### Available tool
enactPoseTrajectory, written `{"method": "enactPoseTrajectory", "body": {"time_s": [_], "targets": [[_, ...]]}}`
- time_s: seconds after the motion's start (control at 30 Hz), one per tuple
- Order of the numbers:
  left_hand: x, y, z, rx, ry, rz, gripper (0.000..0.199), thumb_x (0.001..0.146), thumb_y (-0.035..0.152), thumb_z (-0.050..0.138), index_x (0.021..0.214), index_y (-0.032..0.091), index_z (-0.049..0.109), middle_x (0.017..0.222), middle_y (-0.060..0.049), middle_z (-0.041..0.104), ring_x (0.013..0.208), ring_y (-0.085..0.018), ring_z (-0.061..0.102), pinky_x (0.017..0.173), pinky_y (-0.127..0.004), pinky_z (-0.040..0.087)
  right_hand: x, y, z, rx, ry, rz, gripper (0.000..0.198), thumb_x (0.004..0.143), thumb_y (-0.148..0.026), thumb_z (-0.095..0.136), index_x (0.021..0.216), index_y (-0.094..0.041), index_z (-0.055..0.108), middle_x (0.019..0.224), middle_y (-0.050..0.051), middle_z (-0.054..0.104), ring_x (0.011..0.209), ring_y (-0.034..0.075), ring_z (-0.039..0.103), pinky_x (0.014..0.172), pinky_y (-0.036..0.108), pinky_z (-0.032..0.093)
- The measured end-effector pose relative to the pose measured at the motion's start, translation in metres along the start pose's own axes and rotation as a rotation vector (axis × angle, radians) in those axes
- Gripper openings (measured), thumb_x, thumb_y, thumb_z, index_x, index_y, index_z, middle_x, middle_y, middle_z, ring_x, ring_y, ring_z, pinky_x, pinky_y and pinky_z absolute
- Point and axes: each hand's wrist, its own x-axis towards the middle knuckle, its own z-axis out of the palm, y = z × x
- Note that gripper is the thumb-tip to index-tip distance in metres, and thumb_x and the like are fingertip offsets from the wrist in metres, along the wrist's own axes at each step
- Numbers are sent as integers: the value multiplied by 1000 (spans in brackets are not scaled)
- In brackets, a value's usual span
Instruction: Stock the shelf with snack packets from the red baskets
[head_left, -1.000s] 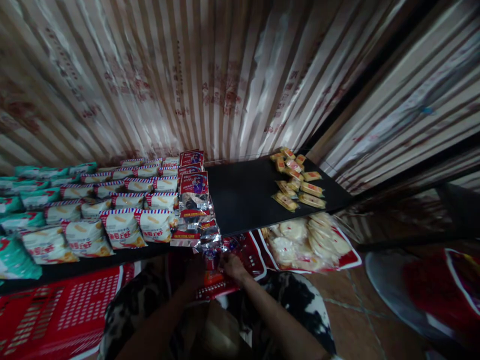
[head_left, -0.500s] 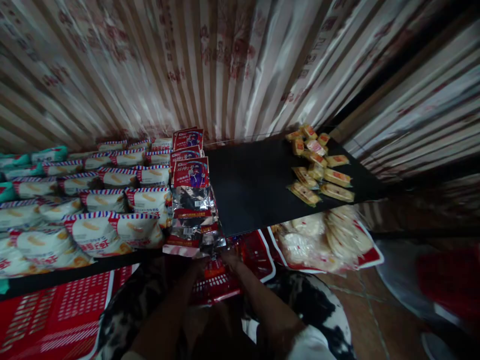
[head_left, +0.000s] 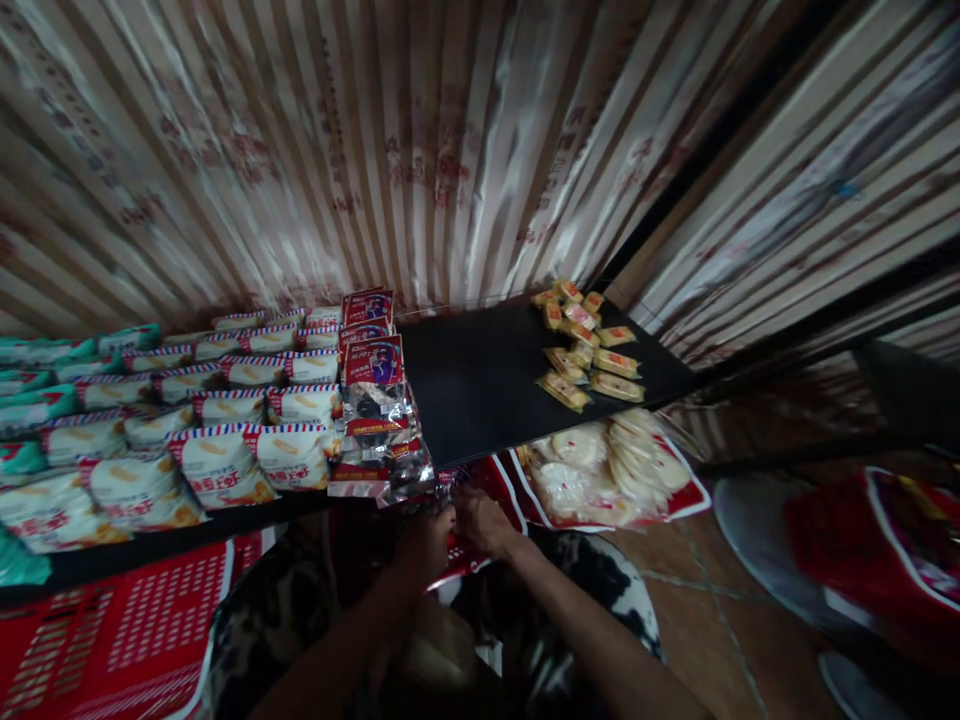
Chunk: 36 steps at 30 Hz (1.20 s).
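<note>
Two bare hands meet low in the center of a dim scene, close together just off the near edge of a black shelf (head_left: 480,390). The left hand (head_left: 427,535) and right hand (head_left: 482,522) have curled fingers, over a red basket (head_left: 465,562) between the person's knees; it is too dark to tell whether either grips anything. Just beyond them, on the shelf, overlapping dark-red and silver packets (head_left: 375,400) run in a column from near to far. Left of these stand rows of plump white bags (head_left: 221,465) with striped tops, then green bags (head_left: 34,405) at far left. Small yellow packages (head_left: 616,362) cluster at the shelf's right end. Behind everything hangs a striped, pleated curtain (head_left: 435,150).
</note>
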Motion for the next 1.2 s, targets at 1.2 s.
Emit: {"method": "enactPoseTrajectory", "body": {"time_s": [1.2], "targets": [[-68,76,-129,-1044,307,127,41,69,46,66,96,17,57,79,-1,64,62,-11,58,44,-17,35,-45,-118,-147,1242,476,-174,48,57,-58,72,74,-14,68,58,1,65,48,13,54,49,24,42]]}}
